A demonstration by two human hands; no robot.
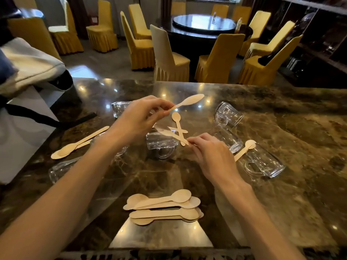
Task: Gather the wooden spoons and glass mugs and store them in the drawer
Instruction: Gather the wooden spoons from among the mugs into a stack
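The wooden spoon [189, 100] in the left hand [139, 119] looks thin, flat and very light. It is probably stiff along its length but easy to snap if bent. The thumb and fingertips pinch it by the handle, and the bowl points up and away to that hand's right. The right hand [212, 154] pinches the handle tip of a second spoon [169, 133], which is motion-blurred. Its far end lies over a tipped mug [161, 145] between the two hands. A crossed pair of spoons [176, 117] lies just beyond the right hand's fingertips. A gathered stack [163, 205] sits close to the body between the forearms, and two spoons [75, 147] lie outside the left forearm. One spoon [245, 149] to the right of the right hand leans against a side-lying mug [262, 162].

The glass mugs are likely much heavier than the spoons, and hard, slick and breakable. On their sides they may roll, so the handle or a full wrap round the body seems the safest hold. Two more mugs [228, 114] lie beyond the right hand.

The drawer is not in view. One mug [120, 107] is partly hidden behind the left hand, and another [60, 169] is hard to outline against the glossy bench [281, 113]. The spoons in the stack cannot be counted.
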